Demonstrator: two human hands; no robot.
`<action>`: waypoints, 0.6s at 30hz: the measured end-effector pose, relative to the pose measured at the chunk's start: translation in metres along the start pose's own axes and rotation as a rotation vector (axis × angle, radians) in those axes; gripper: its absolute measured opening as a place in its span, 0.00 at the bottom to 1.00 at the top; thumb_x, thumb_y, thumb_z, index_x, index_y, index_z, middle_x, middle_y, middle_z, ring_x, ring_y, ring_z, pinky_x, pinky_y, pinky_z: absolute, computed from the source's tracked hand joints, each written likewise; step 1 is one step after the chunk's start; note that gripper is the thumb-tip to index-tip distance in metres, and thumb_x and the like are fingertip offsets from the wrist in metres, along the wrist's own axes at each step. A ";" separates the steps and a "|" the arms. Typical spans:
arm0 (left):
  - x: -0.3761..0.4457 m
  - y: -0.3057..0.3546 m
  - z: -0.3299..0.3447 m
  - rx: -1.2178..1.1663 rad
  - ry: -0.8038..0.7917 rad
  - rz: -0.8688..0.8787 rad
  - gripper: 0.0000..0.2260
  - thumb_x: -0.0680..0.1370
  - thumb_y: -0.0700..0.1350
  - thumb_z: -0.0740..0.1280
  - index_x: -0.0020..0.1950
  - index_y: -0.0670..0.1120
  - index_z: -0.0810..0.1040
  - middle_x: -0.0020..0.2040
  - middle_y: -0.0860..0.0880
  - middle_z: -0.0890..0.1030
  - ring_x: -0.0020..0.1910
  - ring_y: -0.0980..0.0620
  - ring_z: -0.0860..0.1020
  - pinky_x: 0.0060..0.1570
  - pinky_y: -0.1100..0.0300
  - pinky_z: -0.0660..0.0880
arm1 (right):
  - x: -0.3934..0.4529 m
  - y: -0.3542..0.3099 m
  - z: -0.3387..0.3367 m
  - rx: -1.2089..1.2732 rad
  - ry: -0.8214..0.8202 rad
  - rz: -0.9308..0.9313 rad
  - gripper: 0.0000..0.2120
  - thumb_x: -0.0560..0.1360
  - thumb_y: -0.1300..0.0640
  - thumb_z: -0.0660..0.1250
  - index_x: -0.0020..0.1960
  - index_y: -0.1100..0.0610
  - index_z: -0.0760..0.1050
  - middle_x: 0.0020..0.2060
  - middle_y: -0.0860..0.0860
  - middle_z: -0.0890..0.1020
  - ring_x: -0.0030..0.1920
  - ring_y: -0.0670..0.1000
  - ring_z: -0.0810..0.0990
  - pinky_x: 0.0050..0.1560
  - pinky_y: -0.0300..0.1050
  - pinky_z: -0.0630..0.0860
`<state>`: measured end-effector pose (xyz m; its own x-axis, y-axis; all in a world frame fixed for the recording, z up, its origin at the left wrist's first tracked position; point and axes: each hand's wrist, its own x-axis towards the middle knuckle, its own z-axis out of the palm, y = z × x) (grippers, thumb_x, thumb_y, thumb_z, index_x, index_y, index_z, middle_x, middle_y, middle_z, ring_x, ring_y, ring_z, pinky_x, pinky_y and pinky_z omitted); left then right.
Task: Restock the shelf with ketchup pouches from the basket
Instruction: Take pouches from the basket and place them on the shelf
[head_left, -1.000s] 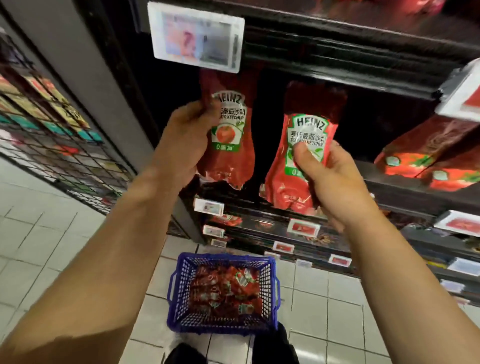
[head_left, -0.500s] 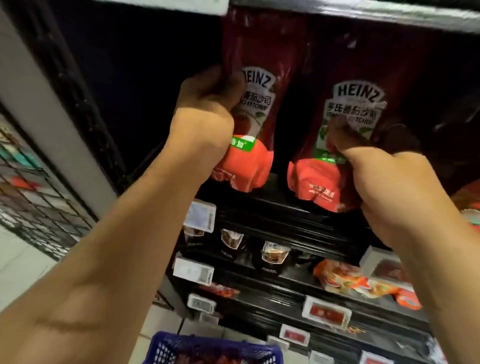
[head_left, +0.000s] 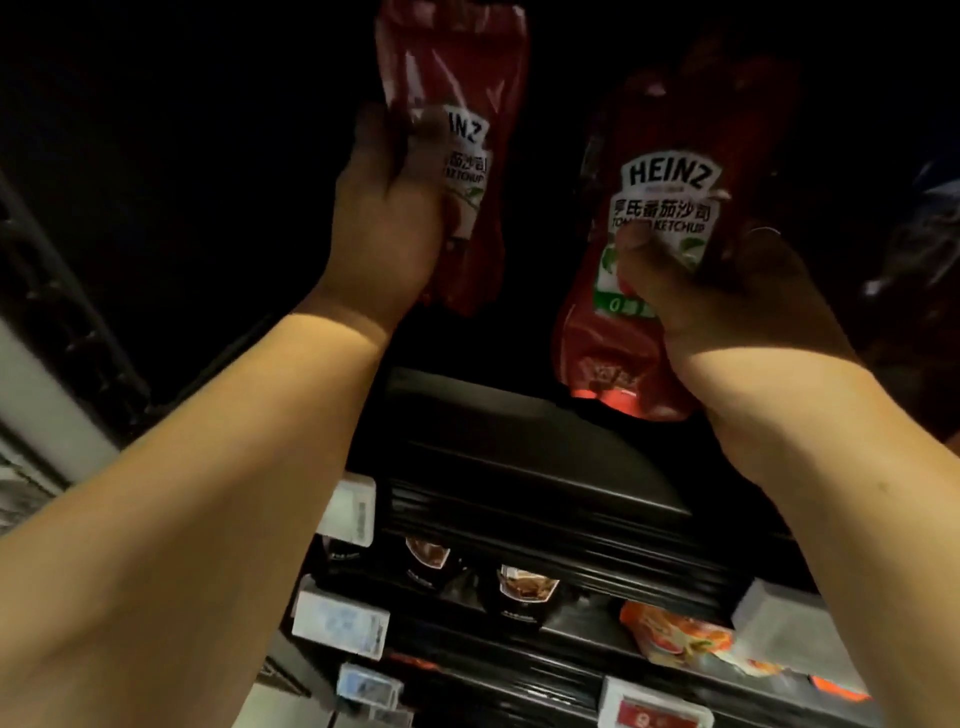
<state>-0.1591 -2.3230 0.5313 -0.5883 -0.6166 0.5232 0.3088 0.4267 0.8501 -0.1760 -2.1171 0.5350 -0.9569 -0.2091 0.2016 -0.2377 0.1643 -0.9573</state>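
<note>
Both arms up in the dark bay above the ribbed black shelf (head_left: 519, 467), left hand (head_left: 387, 228) wrapped round one glossy, crinkled red ketchup pouch (head_left: 457, 93), right hand (head_left: 727, 306) pinching a second soft pouch (head_left: 660, 218) beside it.

Two red Heinz ketchup pouches stand upright in the upper half of the frame. The left pouch (head_left: 457, 156) sits higher, top centre, its label partly covered. The right pouch (head_left: 670, 218) hangs lower, upper right, label facing the camera, bottom crumpled.
</note>
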 end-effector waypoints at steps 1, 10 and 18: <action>-0.001 -0.005 -0.003 0.000 -0.023 -0.005 0.26 0.79 0.58 0.67 0.74 0.49 0.68 0.61 0.58 0.79 0.59 0.62 0.80 0.61 0.57 0.78 | 0.006 0.002 0.000 -0.012 -0.025 -0.013 0.22 0.73 0.39 0.72 0.63 0.44 0.75 0.54 0.43 0.84 0.54 0.46 0.83 0.58 0.54 0.79; 0.002 -0.022 -0.014 0.265 -0.048 0.133 0.39 0.69 0.50 0.80 0.73 0.45 0.62 0.63 0.54 0.78 0.61 0.59 0.78 0.61 0.61 0.76 | 0.078 0.009 0.047 -0.162 0.091 -0.158 0.29 0.77 0.41 0.69 0.72 0.53 0.68 0.56 0.43 0.76 0.57 0.47 0.78 0.51 0.39 0.75; 0.015 -0.031 0.002 0.664 0.119 0.119 0.31 0.79 0.51 0.68 0.78 0.44 0.61 0.73 0.45 0.71 0.71 0.48 0.71 0.63 0.70 0.63 | 0.105 0.034 0.085 -0.171 0.077 -0.248 0.34 0.80 0.47 0.65 0.79 0.54 0.54 0.64 0.52 0.79 0.63 0.54 0.78 0.55 0.35 0.68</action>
<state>-0.1788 -2.3445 0.5127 -0.4810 -0.5927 0.6460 -0.1801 0.7880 0.5887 -0.2701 -2.2156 0.5064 -0.8745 -0.1905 0.4460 -0.4838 0.2786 -0.8296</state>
